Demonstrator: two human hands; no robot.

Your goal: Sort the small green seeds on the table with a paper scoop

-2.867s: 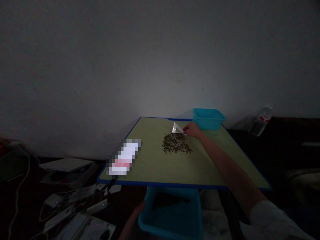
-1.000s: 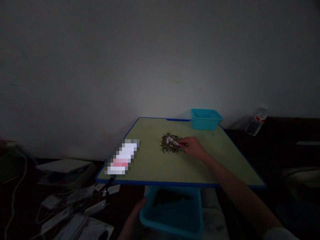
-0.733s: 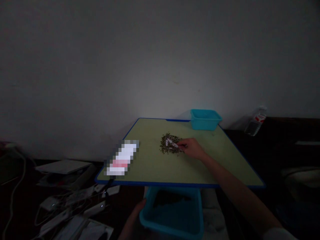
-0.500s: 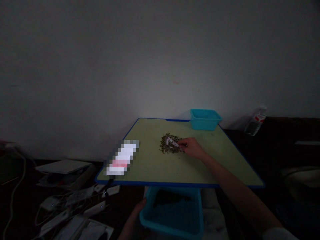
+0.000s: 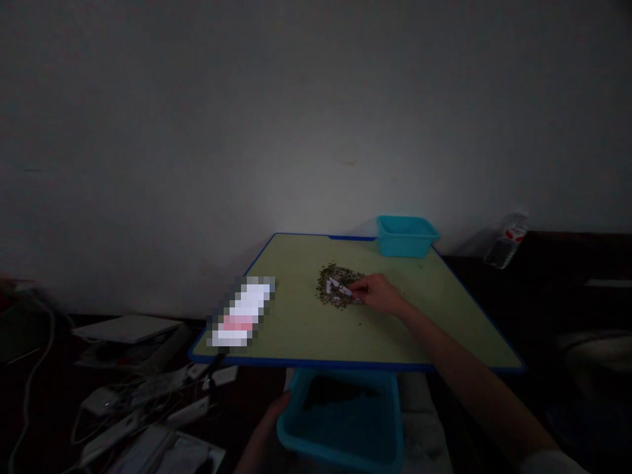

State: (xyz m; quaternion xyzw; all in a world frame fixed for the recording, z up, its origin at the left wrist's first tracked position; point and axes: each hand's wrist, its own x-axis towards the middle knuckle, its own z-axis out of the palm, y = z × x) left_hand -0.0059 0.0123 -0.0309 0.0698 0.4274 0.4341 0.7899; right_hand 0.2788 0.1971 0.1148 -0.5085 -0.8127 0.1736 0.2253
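On the pale green board (image 5: 296, 329) lies a patch of small dark grains (image 5: 326, 271). My right hand (image 5: 376, 292) reaches in from the right, its fingers pinched on a light-coloured tool (image 5: 340, 287) that rests among the grains; the tool's exact shape is too blurred to tell. Below the board's front edge sits a blue basin (image 5: 345, 431) with dark material inside its far part. My left hand (image 5: 274, 409) is closed at the basin's left rim, its fingers partly hidden.
A second blue basin (image 5: 407, 238) stands at the board's back right corner. A bright, pixelated object (image 5: 239, 313) is at the board's left edge. Cables and power strips (image 5: 118, 434) lie at lower left, and a clear package (image 5: 506, 245) is at the right by the wall.
The tool in my right hand has shifted slightly down within the grains, and some grains have moved a little toward the front. My left hand and the lower basin stay almost unchanged.
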